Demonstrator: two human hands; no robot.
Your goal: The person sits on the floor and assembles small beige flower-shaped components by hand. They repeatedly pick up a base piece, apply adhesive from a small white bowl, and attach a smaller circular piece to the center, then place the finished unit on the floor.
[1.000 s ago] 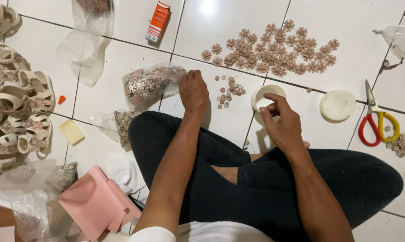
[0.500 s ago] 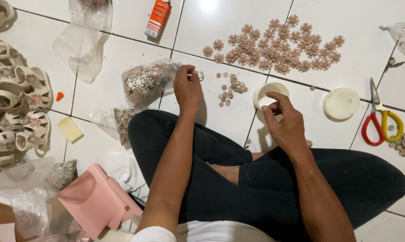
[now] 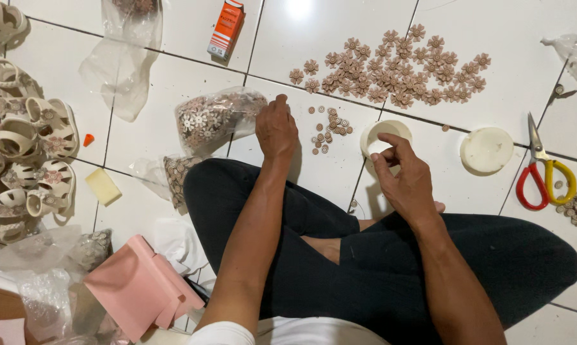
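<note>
Buttons (image 3: 330, 126) lie between left hand (image 3: 276, 130), fingers curled, seemingly empty, and right hand (image 3: 406, 179) pinching above white tub (image 3: 383, 137).

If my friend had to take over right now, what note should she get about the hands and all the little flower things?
Left hand: reaching to the clear bag of flower pieces, fingertips at its edge; grip unclear.
Right hand: fingers pinched over the small white tub; whatever it pinches is too small to see.
Tub lid lies off, beside the scissors.
Done: many finished flowers laid out on the tiles.
Left: loose round buttons between the hands, and a bag still full.
</note>
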